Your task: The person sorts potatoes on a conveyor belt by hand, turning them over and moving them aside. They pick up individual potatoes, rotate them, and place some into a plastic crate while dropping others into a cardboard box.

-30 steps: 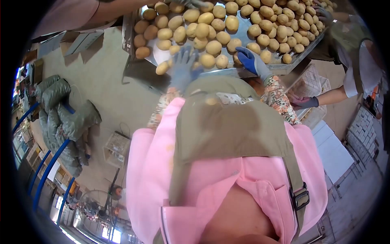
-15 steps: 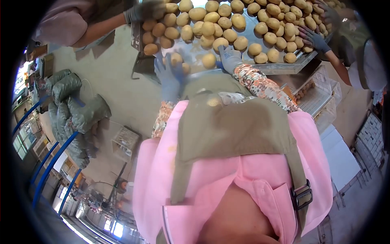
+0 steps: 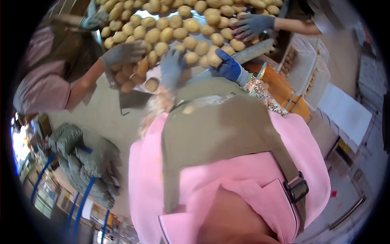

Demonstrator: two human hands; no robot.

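Observation:
Many pale potatoes lie spread over a metal sorting table. My left hand, in a grey-blue glove and slightly blurred, has its fingers stretched forward against the potatoes at the near edge. Turned so the glove's dark blue palm shows, my right hand has its fingers curled at a potato and appears to grip it. To the left of my left hand, browner potatoes sit at the table's corner, with one cut-looking potato nearest me.
A co-worker's gloved hands reach in from the left. Another person's gloved hand touches potatoes on the right. White plastic crates and an orange container stand at right. Full green sacks are piled at lower left.
My view has turned, so the table appears shifted left. My right hand has turned palm-side into view with a potato at its fingers. The left co-worker's hands now show among the potatoes.

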